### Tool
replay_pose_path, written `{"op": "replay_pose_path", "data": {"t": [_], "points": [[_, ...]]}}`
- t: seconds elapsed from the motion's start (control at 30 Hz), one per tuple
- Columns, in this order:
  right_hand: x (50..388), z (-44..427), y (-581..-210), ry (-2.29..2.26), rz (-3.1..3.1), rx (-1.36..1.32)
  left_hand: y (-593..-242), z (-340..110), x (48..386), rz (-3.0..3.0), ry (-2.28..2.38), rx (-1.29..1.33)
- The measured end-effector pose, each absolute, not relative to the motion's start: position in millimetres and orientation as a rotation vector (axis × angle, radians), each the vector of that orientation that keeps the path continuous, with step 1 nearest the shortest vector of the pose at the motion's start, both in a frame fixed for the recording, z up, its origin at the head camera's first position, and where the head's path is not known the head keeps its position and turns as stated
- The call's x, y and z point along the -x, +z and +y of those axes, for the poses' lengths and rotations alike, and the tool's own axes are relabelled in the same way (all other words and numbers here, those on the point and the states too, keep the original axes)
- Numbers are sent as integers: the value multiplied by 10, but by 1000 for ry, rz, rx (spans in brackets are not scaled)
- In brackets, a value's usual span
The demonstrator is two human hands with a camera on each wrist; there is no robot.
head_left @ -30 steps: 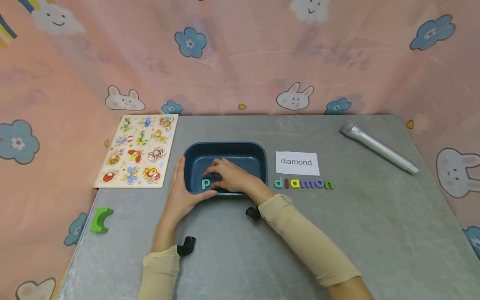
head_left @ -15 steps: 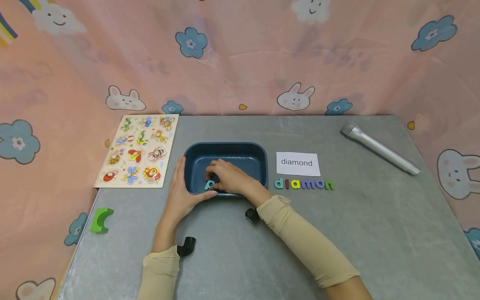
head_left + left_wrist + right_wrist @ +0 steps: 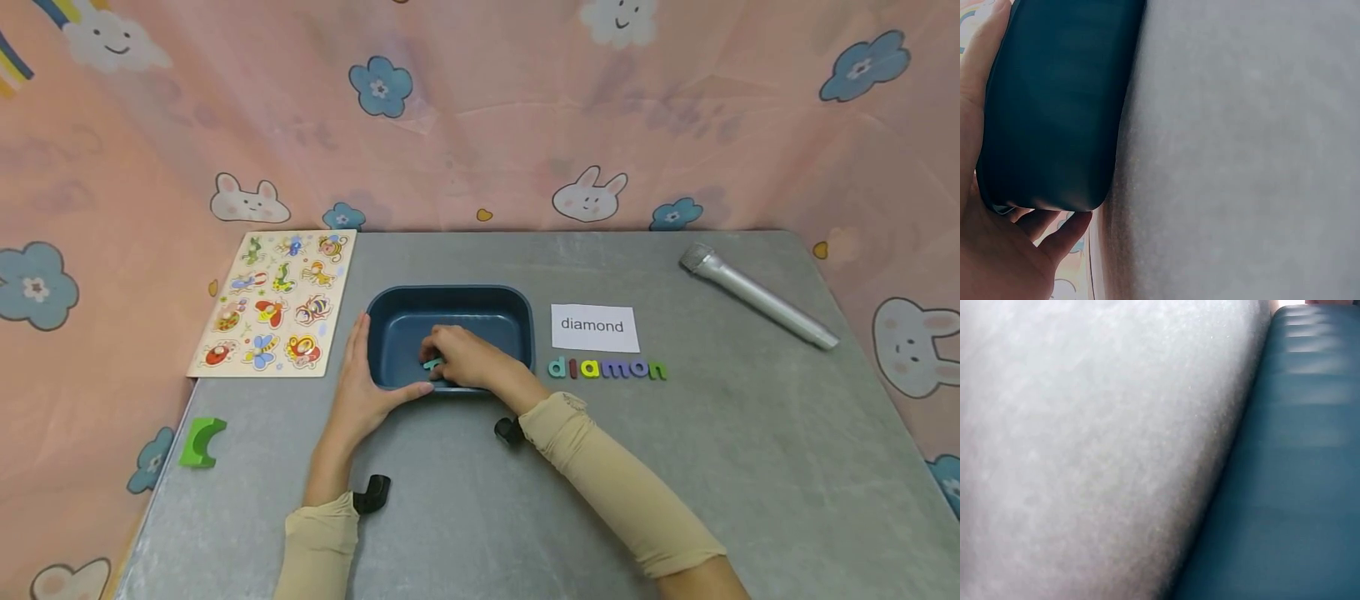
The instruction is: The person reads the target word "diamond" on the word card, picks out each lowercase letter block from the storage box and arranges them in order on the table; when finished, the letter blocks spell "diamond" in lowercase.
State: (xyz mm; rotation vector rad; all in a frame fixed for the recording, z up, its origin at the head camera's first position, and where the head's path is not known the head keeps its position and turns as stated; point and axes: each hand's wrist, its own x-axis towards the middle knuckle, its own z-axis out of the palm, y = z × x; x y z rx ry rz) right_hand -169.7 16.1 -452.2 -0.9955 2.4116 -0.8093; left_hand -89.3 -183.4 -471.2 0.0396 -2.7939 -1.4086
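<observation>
The dark blue tray (image 3: 390,302) stands on the grey table. My left hand (image 3: 362,400) rests against its left end, with straight fingers along the side wall and the thumb on the front rim. In the left wrist view, fingertips (image 3: 1075,231) touch the end wall of the tray. Inside the tray, my right hand (image 3: 468,357) pinches a turquoise letter (image 3: 431,364), tilted and mostly hidden by the fingers. The right wrist view shows mainly the tray's outer wall (image 3: 1297,487). Beside the tray, colourful letters (image 3: 607,368) spell "diamon" below a white card (image 3: 595,327) that reads "diamond".
A wooden insect puzzle board (image 3: 273,304) lies at the back left. Nearer the front left edge is a green arched block (image 3: 201,442). At the back right lies a silver microphone (image 3: 757,296). A pink patterned curtain (image 3: 465,108) hangs behind the table.
The turquoise letter, a p lying flat in the tray earlier, is tilted and drawn rightward in my right hand's fingers. My left hand keeps its place on the tray.
</observation>
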Motion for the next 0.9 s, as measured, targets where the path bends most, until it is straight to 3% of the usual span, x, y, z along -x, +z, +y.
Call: {"op": "replay_pose_path", "data": {"t": [0.57, 0.9], "points": [[1733, 263, -4479, -914, 2425, 962, -4725, -1837, 896, -2786, -1422, -50], [1653, 812, -4292, -1227, 2565, 1012, -4693, -1822, 888, -2806, -1415, -73]]}}
